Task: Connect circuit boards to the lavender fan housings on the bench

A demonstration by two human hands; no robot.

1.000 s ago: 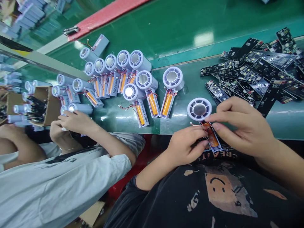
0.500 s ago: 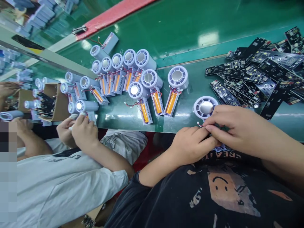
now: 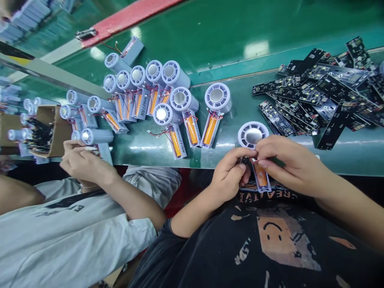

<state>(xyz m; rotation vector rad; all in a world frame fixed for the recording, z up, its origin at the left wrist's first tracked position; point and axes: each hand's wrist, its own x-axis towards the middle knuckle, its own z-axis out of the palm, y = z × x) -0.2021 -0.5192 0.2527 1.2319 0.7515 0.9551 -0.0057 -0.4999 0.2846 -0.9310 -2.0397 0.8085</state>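
Observation:
A lavender handheld fan (image 3: 253,135) with a silver hub lies at the table's front edge before me. Its open handle, with an orange battery cell (image 3: 260,176) inside, sticks out toward my shirt. My left hand (image 3: 231,174) is closed, pinching a small dark circuit board (image 3: 244,161) that is mostly hidden by the fingers. Thumb and forefinger of my right hand (image 3: 289,160) are pressed together over the top of the handle, on the fan's thin wires (image 3: 255,160). Both sets of fingertips nearly touch. The exact grip on the wire ends is covered.
Several similar fans (image 3: 216,98) with exposed orange cells stand to the left. A heap of black circuit boards (image 3: 315,90) lies at the right. At far left, a co-worker's hands (image 3: 87,162) work near a cardboard box (image 3: 57,132) of boards.
My left hand has drawn left and turned, so the dark board and the handle's orange cell now show. My right hand stays at the handle. The co-worker's hands have shifted left.

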